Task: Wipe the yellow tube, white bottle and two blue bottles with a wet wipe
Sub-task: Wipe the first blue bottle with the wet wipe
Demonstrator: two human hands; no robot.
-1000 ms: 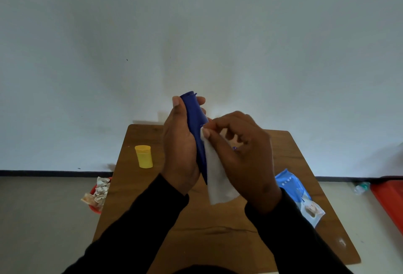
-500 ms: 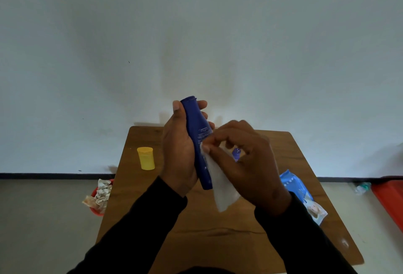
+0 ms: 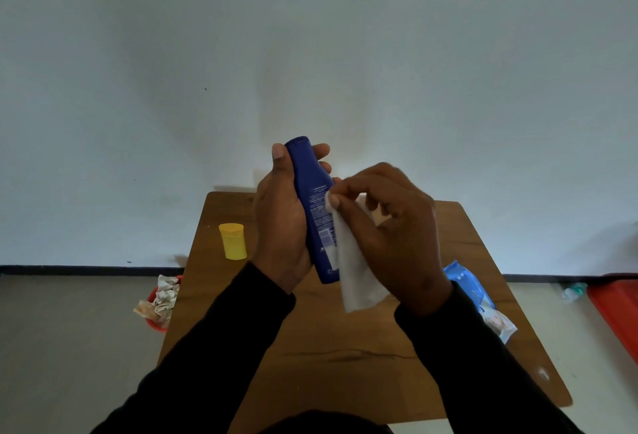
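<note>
Left hand [image 3: 283, 226]: fingers and thumb curled round the blue bottle [image 3: 316, 212], held upright and slightly tilted above the table [image 3: 345, 347].
Right hand [image 3: 390, 237]: thumb and fingers pinch the wipe [image 3: 355, 271] against the bottle's right side; the loose end hangs below.
Yellow tube [image 3: 233, 241]: upright on the table, left of the bottle.
Wipe pack [image 3: 469, 288]: at the table's right edge.
Change: half a second ago the right hand sat lower on the bottle; more label now shows.
</note>
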